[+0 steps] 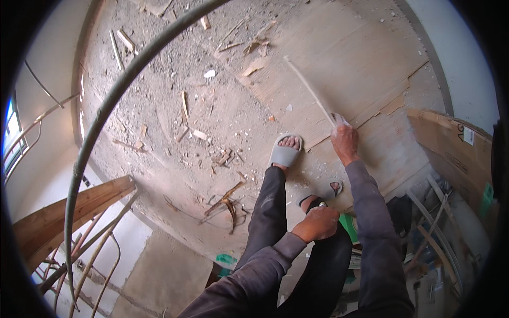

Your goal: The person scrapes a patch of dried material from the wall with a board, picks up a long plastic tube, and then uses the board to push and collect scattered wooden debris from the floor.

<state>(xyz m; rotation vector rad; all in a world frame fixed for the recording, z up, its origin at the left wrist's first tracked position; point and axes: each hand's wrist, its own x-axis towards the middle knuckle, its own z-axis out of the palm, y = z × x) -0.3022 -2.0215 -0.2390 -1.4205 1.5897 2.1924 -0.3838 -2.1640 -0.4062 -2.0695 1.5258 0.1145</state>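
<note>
My right hand (345, 139) is closed around one end of a thin, pale, slightly curved strip (308, 85). The strip slants away over flattened cardboard (358, 71) on the floor, its far end pointing up and left. A whitish bit shows at the fingers of that hand. Above my right thigh, my left hand (318, 224) is curled into a fist. A small pale tip shows just beyond its knuckles, and I cannot tell whether the fist grips something. My feet, in grey slippers (285, 153), stand at the cardboard's edge.
Dust, wood scraps (224, 157) and rubble litter the floor to the left. A grey hose or pipe (107, 107) arcs across the left side. Wooden planks (75, 210) and metal frames (101, 254) stand lower left. A cardboard box (449, 147) and metal bars (429, 218) are at right.
</note>
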